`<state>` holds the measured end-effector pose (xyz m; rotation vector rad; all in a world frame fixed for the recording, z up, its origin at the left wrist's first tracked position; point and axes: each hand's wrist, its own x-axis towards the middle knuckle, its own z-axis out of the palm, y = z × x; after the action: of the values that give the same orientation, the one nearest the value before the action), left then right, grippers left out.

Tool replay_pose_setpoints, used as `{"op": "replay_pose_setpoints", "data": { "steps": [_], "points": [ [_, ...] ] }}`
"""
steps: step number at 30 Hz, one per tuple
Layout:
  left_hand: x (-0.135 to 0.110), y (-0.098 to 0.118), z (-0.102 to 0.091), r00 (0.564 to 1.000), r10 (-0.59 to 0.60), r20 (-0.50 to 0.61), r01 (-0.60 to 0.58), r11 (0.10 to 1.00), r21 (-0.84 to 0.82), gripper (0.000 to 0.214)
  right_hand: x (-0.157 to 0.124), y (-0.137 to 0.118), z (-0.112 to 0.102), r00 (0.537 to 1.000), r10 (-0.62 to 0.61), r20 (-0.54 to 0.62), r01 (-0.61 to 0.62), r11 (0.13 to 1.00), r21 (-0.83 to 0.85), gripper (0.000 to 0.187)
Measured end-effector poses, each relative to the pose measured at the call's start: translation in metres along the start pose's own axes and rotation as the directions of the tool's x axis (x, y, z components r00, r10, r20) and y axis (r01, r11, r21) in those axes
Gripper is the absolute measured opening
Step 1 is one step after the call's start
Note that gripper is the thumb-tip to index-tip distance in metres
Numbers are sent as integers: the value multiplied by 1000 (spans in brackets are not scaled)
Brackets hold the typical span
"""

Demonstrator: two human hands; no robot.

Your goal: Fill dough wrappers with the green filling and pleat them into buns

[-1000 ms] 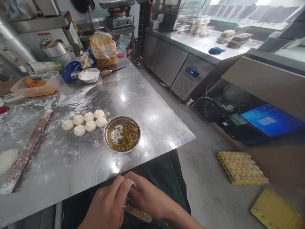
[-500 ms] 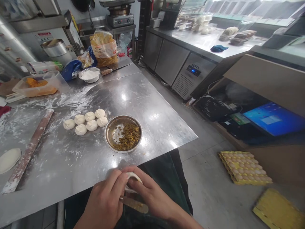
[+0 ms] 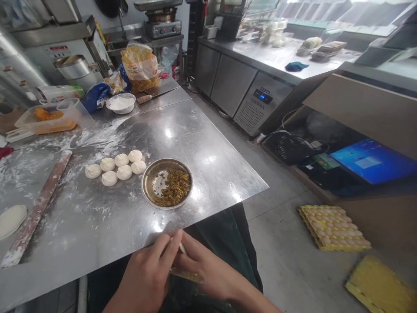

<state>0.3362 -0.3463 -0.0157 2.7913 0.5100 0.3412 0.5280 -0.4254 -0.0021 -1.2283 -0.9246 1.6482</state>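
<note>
Just off the near table edge, my left hand (image 3: 146, 269) and my right hand (image 3: 205, 265) meet with bent fingers around a piece of dough (image 3: 183, 248). Only a thin pale strip of it shows between the fingers. A flat filling spatula (image 3: 186, 274) juts out below the fingers of my left hand, its blade crossing in front of my right palm. Beyond my hands, a metal bowl (image 3: 147, 198) holds chopped brownish-green filling (image 3: 176, 187). Several pleated buns (image 3: 124, 172) sit in a cluster left of the bowl.
A floury wooden strip (image 3: 41, 204) lies on the steel table (image 3: 107, 234), with a flat dough round (image 3: 12, 221) at its left. Farther back stand a bowl of flour (image 3: 120, 103), a plastic tub (image 3: 52, 119) and a yellow bag (image 3: 140, 67). Egg trays (image 3: 334, 228) rest on the floor.
My fingers have drawn closer together over the dough, hiding its open rim. The spatula is now more covered by my hands. The bowl and buns stay put.
</note>
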Motion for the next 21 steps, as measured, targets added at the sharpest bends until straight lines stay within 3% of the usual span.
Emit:
{"op": "replay_pose_setpoints", "data": {
  "steps": [4, 6, 9, 13, 18, 21],
  "points": [
    [0, -3, 0, 998, -63, -20, 62, 997, -55, 45, 0, 0, -2, 997, 82, -1, -81, 989, 124, 22],
    [1, -2, -1, 997, -70, -26, 68, 996, -62, 46, 0, 3, -1, 998, 59, -36, -53, 989, 135, 23],
    [2, -1, -2, 998, -43, -36, 42, 999, -18, 51, 1, 7, 2, 999, -13, -47, 16, 998, 65, 25],
    [4, 1, -5, 998, -46, -43, 44, 998, -33, 39, 3, 6, 5, 999, 10, -44, -7, 998, 62, 29],
    [6, 0, -6, 999, -1, -40, 2, 999, 46, 60, 8, 4, 4, 997, -60, -48, 56, 995, -83, 18],
    [5, -1, -6, 1000, -12, -29, 12, 1000, -3, 45, 9, 5, 5, 998, -33, -53, 28, 995, -93, 18]
  ]
}}
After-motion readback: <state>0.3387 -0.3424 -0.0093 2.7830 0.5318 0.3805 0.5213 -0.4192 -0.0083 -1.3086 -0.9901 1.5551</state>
